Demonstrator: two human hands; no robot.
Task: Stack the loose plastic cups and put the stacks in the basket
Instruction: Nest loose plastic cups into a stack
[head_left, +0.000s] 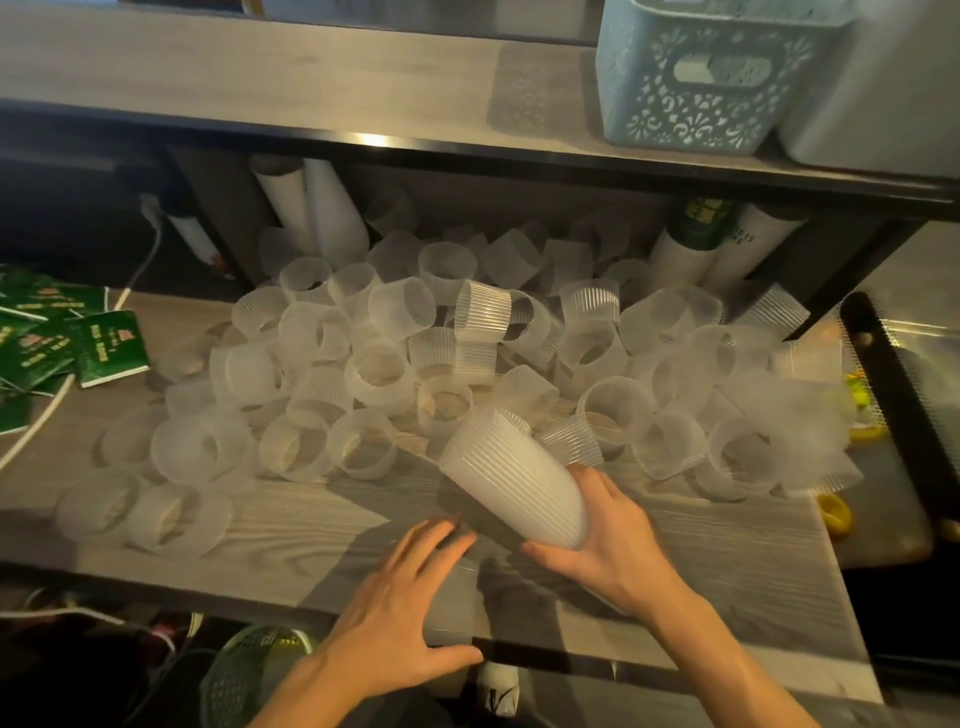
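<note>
Head view: a tall stack of ribbed see-through plastic cups (514, 483) is held near its bottom end by the right hand (597, 540), fingers wrapped round it. It is tipped with its open end toward the pile, likely so more cups can be slid on. The left hand (405, 597) is spread flat and holds nothing. Loose frosted plastic cups (363, 364) are heaped on the grey wooden shelf (311, 525). The pale blue lacy plastic basket (717, 78) is kept on the shelf above.

We see a heap of loose translucent ribbed plastic cups (467, 358) lying on their sides across the lower shelf. A nested stack of cups (514, 478) tilts at the heap's near edge. The pale blue perforated basket (711, 73) stands upright on the upper shelf.
</note>
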